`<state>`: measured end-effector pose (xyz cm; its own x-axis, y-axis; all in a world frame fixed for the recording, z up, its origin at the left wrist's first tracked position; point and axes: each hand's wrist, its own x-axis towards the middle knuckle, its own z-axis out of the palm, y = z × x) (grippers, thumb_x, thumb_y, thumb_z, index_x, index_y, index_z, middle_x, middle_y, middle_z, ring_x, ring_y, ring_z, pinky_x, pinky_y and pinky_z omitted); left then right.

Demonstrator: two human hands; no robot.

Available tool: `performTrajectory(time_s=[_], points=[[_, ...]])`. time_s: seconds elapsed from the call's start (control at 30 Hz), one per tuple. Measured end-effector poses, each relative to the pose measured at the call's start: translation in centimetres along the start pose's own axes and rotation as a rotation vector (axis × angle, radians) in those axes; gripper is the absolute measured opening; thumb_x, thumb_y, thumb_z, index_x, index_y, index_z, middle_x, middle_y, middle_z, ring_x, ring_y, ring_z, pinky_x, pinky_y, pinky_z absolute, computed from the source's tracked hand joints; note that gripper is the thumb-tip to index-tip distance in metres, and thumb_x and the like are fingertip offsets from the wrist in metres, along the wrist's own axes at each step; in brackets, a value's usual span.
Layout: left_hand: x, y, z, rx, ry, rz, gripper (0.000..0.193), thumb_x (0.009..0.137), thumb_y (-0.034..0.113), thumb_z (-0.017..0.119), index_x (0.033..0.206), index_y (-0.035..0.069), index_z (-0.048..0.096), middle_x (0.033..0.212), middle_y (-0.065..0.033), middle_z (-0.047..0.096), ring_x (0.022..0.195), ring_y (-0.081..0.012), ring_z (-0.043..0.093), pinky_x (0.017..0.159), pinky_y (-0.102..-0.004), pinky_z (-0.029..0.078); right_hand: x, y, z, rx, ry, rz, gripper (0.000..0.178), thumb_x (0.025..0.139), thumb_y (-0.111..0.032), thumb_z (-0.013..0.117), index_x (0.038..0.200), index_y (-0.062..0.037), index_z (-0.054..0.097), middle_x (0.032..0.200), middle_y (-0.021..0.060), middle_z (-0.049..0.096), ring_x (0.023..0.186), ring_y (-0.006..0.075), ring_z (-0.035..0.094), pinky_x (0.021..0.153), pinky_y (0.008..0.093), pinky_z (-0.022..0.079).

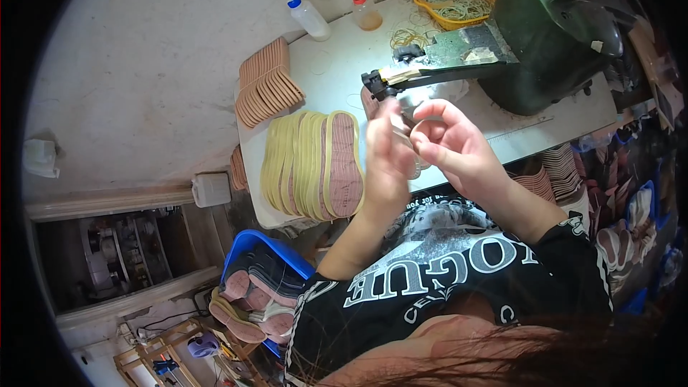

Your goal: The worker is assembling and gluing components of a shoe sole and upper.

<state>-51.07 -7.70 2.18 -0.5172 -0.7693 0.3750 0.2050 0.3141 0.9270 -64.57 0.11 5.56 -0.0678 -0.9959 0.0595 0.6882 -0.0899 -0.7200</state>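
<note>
In front of the black working end of a machine arm (383,84), my two hands are raised close together. My left hand (389,161) is upright, its fingers smeared by motion. My right hand (459,149) is curled, thumb and forefinger drawn together; anything pinched there is too small or hidden to make out. A pale, blurred strip shows between the hands. Behind my left fingers, part of a pinkish piece (369,102) lies under the machine end. Left of my hands stands a row of yellow-edged, pink-topped insoles (312,165).
On the white table (333,64) are a bundle of tan insoles (266,82), a blue-capped bottle (309,18), a red-tipped bottle (367,14) and an orange basket (423,1) of cords. The green machine body (548,36) stands right. A blue bin (247,244) of insoles sits lower left.
</note>
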Motion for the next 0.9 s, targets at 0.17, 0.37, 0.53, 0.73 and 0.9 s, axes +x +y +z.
performTrajectory(time_s=[0.17, 0.37, 0.53, 0.73, 0.9], points=[[0.1, -0.7, -2.8, -0.037, 0.189, -0.120, 0.077, 0.094, 0.052, 0.049, 0.147, 0.004, 0.021, 0.101, -0.0005, 0.044, 0.078, -0.0057, 0.040, 0.065, -0.0189, 0.034, 0.6, -2.1, -0.7, -0.171, 0.004, -0.076, 0.052, 0.087, -0.004, 0.065, 0.130, -0.0032, 0.037, 0.096, 0.0051, 0.057, 0.089, 0.0092, 0.055, 0.079, 0.0232, 0.045], [-0.4, -1.6, -0.8, 0.198, -0.016, 0.064, 0.075, 0.095, 0.051, 0.046, 0.147, 0.000, 0.024, 0.104, -0.0044, 0.043, 0.090, -0.0128, 0.044, 0.085, -0.0276, 0.038, 1.2, 0.1, 0.4, -0.143, 0.129, 0.047, 0.052, 0.085, -0.002, 0.065, 0.131, -0.0022, 0.041, 0.110, 0.0135, 0.064, 0.099, 0.0138, 0.061, 0.085, 0.0252, 0.049], [-0.5, -0.4, -0.4, 0.536, -0.028, 0.101, 0.064, 0.097, 0.046, 0.044, 0.143, 0.001, 0.035, 0.106, -0.0098, 0.042, 0.094, -0.0191, 0.043, 0.089, -0.0309, 0.037, 1.1, 0.1, -0.2, -0.252, 0.230, 0.004, 0.049, 0.085, -0.005, 0.068, 0.128, -0.0023, 0.044, 0.096, 0.0086, 0.068, 0.085, 0.0098, 0.063, 0.076, 0.0222, 0.049], [-0.7, -0.6, 0.4, 0.483, 0.008, 0.068, 0.062, 0.098, 0.044, 0.042, 0.143, 0.002, 0.035, 0.110, -0.0120, 0.044, 0.096, -0.0210, 0.045, 0.088, -0.0327, 0.039, 1.6, 2.1, -0.2, -0.114, 0.129, -0.072, 0.037, 0.091, -0.005, 0.057, 0.126, -0.0041, 0.044, 0.097, 0.0023, 0.057, 0.091, 0.0063, 0.055, 0.080, 0.0216, 0.046], [-0.2, 0.2, 0.4, 0.453, -0.010, 0.088, 0.061, 0.100, 0.045, 0.037, 0.140, -0.001, 0.036, 0.114, -0.0143, 0.045, 0.099, -0.0227, 0.048, 0.089, -0.0340, 0.040, 2.0, 2.9, -0.1, -0.073, 0.067, -0.091, 0.032, 0.094, -0.005, 0.051, 0.125, -0.0058, 0.042, 0.102, 0.0015, 0.052, 0.089, 0.0048, 0.052, 0.076, 0.0196, 0.044]])
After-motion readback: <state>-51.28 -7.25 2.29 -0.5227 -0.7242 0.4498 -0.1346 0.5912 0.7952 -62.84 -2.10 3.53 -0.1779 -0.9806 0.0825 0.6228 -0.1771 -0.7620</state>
